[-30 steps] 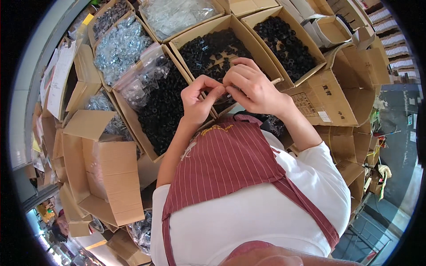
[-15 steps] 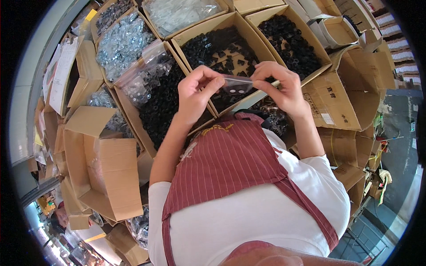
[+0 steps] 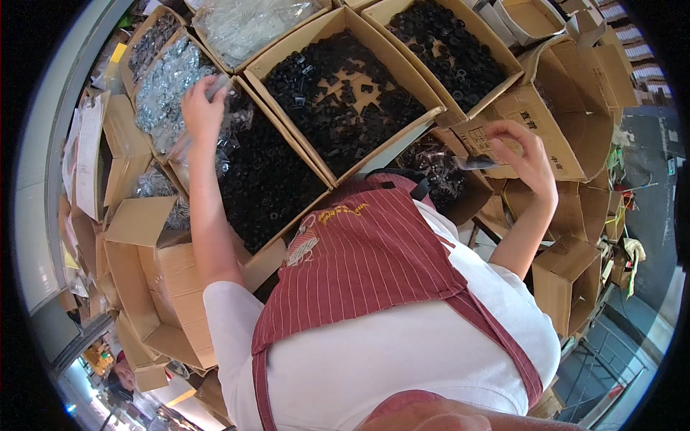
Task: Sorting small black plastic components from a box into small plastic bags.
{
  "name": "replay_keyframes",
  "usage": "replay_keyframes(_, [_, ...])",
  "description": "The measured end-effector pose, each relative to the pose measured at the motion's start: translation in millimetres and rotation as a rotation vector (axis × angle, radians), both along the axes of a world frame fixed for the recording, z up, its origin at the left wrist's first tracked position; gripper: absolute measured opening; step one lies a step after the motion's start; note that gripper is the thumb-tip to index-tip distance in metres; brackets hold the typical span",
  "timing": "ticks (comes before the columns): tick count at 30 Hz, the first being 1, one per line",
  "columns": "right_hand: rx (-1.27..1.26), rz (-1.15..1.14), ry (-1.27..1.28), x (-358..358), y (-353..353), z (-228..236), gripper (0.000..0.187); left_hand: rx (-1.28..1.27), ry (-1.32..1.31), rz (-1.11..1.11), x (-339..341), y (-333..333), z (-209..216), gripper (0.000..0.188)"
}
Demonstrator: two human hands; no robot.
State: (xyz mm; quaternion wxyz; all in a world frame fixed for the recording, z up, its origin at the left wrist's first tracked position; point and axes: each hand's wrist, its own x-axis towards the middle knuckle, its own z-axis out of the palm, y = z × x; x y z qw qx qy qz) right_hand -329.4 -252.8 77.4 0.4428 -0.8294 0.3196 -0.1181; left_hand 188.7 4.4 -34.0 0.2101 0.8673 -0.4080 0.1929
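Observation:
My left hand (image 3: pixel 203 109) is closed at the far left, its fingertips pinching the edge of a clear zip bag (image 3: pixel 217 87). That spot is by the bags over the box of black washers (image 3: pixel 262 172). On the right, my right hand (image 3: pixel 523 152) has thumb and forefinger parted. Just below its fingertips is a small bag with dark contents (image 3: pixel 477 163), seemingly loose from them, above a carton of filled small bags (image 3: pixel 433 172).
Ahead stand cartons of small black parts (image 3: pixel 316 93), black rings (image 3: pixel 449 54), shiny metal pieces (image 3: pixel 169 82) and clear plastic pieces (image 3: pixel 251 25). An open carton (image 3: pixel 568 118) is at right, another (image 3: pixel 169 287) at lower left.
My hands have parted from the small bag they both held in the middle. The left went far left to the clear bags; the right moved right and down, with the filled bag now below it.

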Motion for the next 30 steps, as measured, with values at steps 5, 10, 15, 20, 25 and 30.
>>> replay_keyframes(5, [-0.119,0.036,-0.029,22.3,-0.8,-15.0,0.027,-0.108,0.023,-0.048,-11.1,0.3,32.1,0.022])
replay_keyframes(10, [-0.082,0.041,-0.064,64.4,7.2,-3.3,0.031,-0.312,0.539,0.086,-23.1,13.1,51.0,0.021])
replay_keyframes(15, [0.119,0.257,-0.351,127.4,25.9,-19.0,0.035,-0.573,1.072,-0.223,-91.2,7.4,87.8,0.021])
replay_keyframes(20, [-0.006,0.629,-0.493,195.6,60.6,-12.4,0.057,-0.48,1.418,-0.545,-158.3,-2.1,107.7,0.015])
replay_keyframes(25, [0.377,0.679,-0.234,208.2,71.2,-24.2,0.035,-0.555,1.453,-0.49,-156.9,9.8,100.9,0.012])
replay_keyframes(30, [0.613,0.592,-0.129,208.1,69.5,-30.1,0.023,-0.596,1.349,-0.434,-157.9,12.5,77.9,0.008])
